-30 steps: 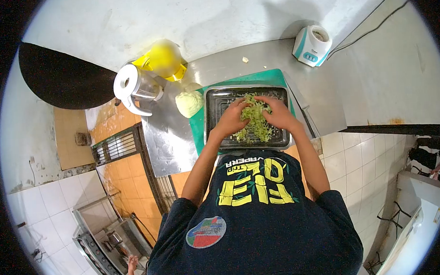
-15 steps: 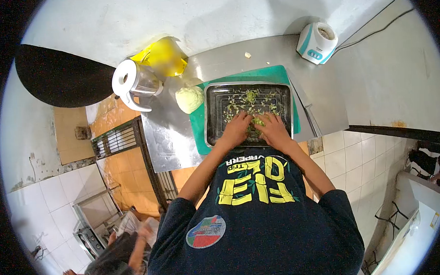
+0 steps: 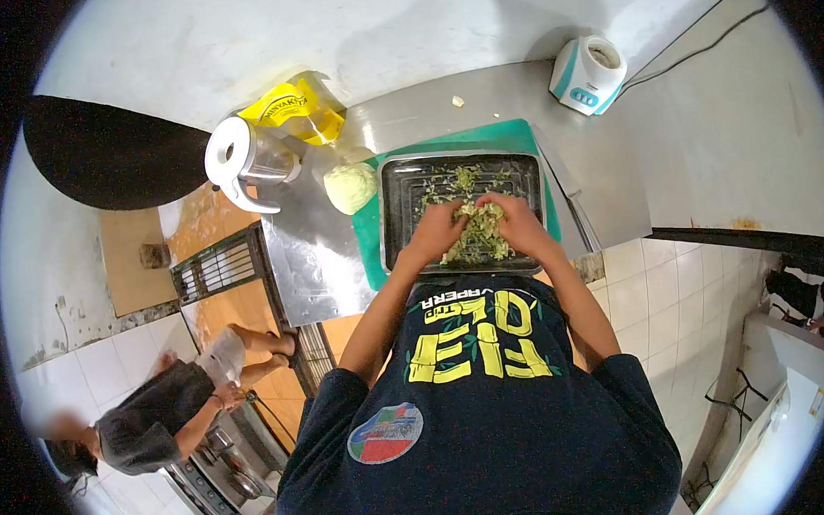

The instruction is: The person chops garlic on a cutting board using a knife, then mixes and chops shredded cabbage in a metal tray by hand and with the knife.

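A dark rectangular tray (image 3: 403, 258) with a metal rim holds chopped cabbage (image 3: 475, 246), pale green and leafy. Both my hands are inside it, close together over the middle. My left hand (image 3: 438, 229) has its fingers curled into the shreds from the left. From the right, my right hand (image 3: 523, 226) closes its thumb and fingers on more of them. Some fingertips are hidden in the greens. Beneath the tray lies a green cutting board (image 3: 369, 245). A piece of pale cabbage (image 3: 350, 188) rests at its left edge.
On the steel table (image 3: 318, 283) stand a blender jug (image 3: 268, 160) and a yellow pouch (image 3: 293, 112), back left. A blender base (image 3: 589, 75) with a cord is back right. A long thin metal tool (image 3: 581, 220) lies right of the board. Another person (image 3: 154, 421) is at lower left.
My hands have drawn the cabbage into a heap nearer me, and their fingers have curled in. The other person at lower left has come further into view.
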Demonstrator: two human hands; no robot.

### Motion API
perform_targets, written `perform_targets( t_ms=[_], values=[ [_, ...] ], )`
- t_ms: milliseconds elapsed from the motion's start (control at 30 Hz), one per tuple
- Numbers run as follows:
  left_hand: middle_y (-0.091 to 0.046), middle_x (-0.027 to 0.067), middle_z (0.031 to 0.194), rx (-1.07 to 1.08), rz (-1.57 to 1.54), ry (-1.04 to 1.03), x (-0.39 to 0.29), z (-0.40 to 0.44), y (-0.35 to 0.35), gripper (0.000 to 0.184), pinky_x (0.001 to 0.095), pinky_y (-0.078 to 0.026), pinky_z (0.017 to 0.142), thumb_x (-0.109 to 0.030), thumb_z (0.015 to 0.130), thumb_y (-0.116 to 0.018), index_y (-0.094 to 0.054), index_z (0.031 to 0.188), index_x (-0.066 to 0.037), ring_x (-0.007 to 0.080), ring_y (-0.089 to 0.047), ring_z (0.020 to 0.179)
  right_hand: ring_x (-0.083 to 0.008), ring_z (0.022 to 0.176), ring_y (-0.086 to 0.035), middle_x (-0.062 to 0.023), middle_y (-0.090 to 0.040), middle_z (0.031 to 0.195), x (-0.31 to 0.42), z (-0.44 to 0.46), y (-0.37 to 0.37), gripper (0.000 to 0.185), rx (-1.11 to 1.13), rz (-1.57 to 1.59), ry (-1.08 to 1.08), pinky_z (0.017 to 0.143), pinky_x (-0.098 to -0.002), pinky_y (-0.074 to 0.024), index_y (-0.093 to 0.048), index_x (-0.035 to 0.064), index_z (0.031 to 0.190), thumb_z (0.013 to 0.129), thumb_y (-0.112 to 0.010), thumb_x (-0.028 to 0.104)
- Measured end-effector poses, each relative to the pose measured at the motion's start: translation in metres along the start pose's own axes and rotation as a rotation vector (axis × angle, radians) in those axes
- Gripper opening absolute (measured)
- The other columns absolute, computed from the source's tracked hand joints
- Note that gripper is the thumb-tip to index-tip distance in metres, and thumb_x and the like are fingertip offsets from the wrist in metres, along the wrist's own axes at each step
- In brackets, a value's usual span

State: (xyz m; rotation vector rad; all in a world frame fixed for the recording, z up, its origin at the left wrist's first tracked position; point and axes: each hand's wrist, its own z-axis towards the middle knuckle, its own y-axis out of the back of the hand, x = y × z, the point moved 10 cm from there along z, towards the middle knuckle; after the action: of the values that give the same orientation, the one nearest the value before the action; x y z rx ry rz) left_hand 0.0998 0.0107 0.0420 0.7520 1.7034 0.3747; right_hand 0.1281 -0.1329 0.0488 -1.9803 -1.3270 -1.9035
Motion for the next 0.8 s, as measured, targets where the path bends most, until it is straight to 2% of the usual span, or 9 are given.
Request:
perform_targets(
  t_ms=[33, 133, 233, 367, 433, 533, 633, 733, 800],
  values=[
    [-0.072, 0.0306, 0.097, -0.115, -0.018, -0.098, -0.005, 0.002, 0.008, 0.032, 0.0503, -0.056, 0.082, -0.015, 0.092, -0.067, -0.070, 0.118, 0.003, 0.0470, -0.070, 0.092, -0.0410, 0.123, -0.061, -0.0231, -0.067, 0.125, 0.012, -0.002, 0.009, 0.055, -0.036, 0.026, 0.044, 0.108, -0.0465, -0.0466, -0.063, 0.0049, 0.124, 0.074, -0.047, -0.011],
    [-0.072, 0.0306, 0.101, -0.197, -0.139, -0.112, -0.010, 0.002, 0.021, 0.036, 0.0486, -0.056, 0.085, -0.007, 0.091, -0.062, -0.068, 0.124, 0.004, 0.0459, -0.071, 0.094, -0.0366, 0.128, -0.060, -0.0204, -0.066, 0.127, 0.033, -0.005, 0.027, 0.056, -0.117, 0.088, 0.158, 0.115, -0.0421, -0.0405, -0.063, 0.0022, 0.125, 0.075, -0.043, -0.012],
    [-0.071, 0.0309, 0.106, -0.291, -0.159, -0.229, -0.020, -0.001, 0.030, 0.041, 0.0467, -0.055, 0.090, 0.000, 0.088, -0.058, -0.065, 0.129, 0.005, 0.0433, -0.072, 0.101, -0.0338, 0.132, -0.058, -0.0173, -0.064, 0.134, 0.050, -0.007, 0.037, 0.059, -0.117, 0.118, 0.231, 0.119, -0.0404, -0.0374, -0.061, 0.0016, 0.129, 0.076, -0.041, -0.013],
    [-0.068, 0.0286, 0.124, -0.156, -0.364, -0.220, -0.020, 0.003, 0.024, 0.050, 0.0437, -0.051, 0.102, 0.003, 0.084, -0.059, -0.062, 0.135, 0.002, 0.0414, -0.066, 0.119, -0.0317, 0.139, -0.053, -0.0154, -0.060, 0.143, 0.063, -0.011, 0.047, 0.063, -0.099, 0.179, 0.238, 0.121, -0.0411, -0.0357, -0.059, 0.0033, 0.136, 0.076, -0.046, -0.010],
    [-0.064, 0.0269, 0.135, -0.112, -0.404, -0.234, -0.024, 0.001, 0.022, 0.055, 0.0433, -0.048, 0.108, 0.001, 0.083, -0.063, -0.060, 0.138, 0.000, 0.0412, -0.062, 0.126, -0.0311, 0.142, -0.050, -0.0155, -0.058, 0.146, 0.056, -0.008, 0.045, 0.061, -0.039, 0.085, 0.208, 0.122, -0.0419, -0.0356, -0.058, 0.0056, 0.139, 0.080, -0.052, -0.005],
    [-0.053, 0.0216, 0.150, -0.038, -0.108, -0.298, -0.020, 0.005, 0.009, 0.063, 0.0471, -0.044, 0.114, -0.007, 0.080, -0.074, -0.059, 0.141, -0.005, 0.0426, -0.053, 0.134, -0.0344, 0.146, -0.045, -0.0172, -0.053, 0.152, 0.027, -0.001, 0.037, 0.061, -0.026, -0.137, 0.148, 0.123, -0.0452, -0.0348, -0.056, 0.0098, 0.145, 0.085, -0.063, 0.007],
    [-0.046, 0.0185, 0.155, -0.054, 0.246, -0.228, -0.004, 0.010, -0.010, 0.075, 0.0522, -0.043, 0.115, -0.017, 0.076, -0.083, -0.056, 0.145, -0.009, 0.0434, -0.048, 0.137, -0.0427, 0.148, -0.039, -0.0212, -0.046, 0.157, -0.001, 0.007, 0.021, 0.069, -0.082, -0.387, 0.082, 0.123, -0.0514, -0.0333, -0.051, 0.0150, 0.151, 0.086, -0.072, 0.020],
    [-0.046, 0.0153, 0.154, -0.080, 0.455, -0.184, -0.008, 0.002, -0.018, 0.079, 0.0550, -0.046, 0.111, -0.021, 0.073, -0.087, -0.056, 0.145, -0.012, 0.0436, -0.044, 0.139, -0.0467, 0.149, -0.034, -0.0228, -0.039, 0.161, -0.003, 0.001, -0.001, 0.079, -0.065, -0.647, 0.016, 0.121, -0.0572, -0.0334, -0.046, 0.0158, 0.154, 0.084, -0.078, 0.029],
    [-0.050, 0.0156, 0.148, -0.046, 0.432, -0.196, -0.007, 0.000, -0.026, 0.075, 0.0536, -0.049, 0.107, -0.020, 0.074, -0.086, -0.057, 0.142, -0.010, 0.0425, -0.049, 0.134, -0.0457, 0.148, -0.033, -0.0214, -0.037, 0.161, -0.005, -0.007, -0.020, 0.082, -0.043, -0.726, 0.018, 0.119, -0.0592, -0.0341, -0.044, 0.0133, 0.155, 0.083, -0.081, 0.030]
  ],
)
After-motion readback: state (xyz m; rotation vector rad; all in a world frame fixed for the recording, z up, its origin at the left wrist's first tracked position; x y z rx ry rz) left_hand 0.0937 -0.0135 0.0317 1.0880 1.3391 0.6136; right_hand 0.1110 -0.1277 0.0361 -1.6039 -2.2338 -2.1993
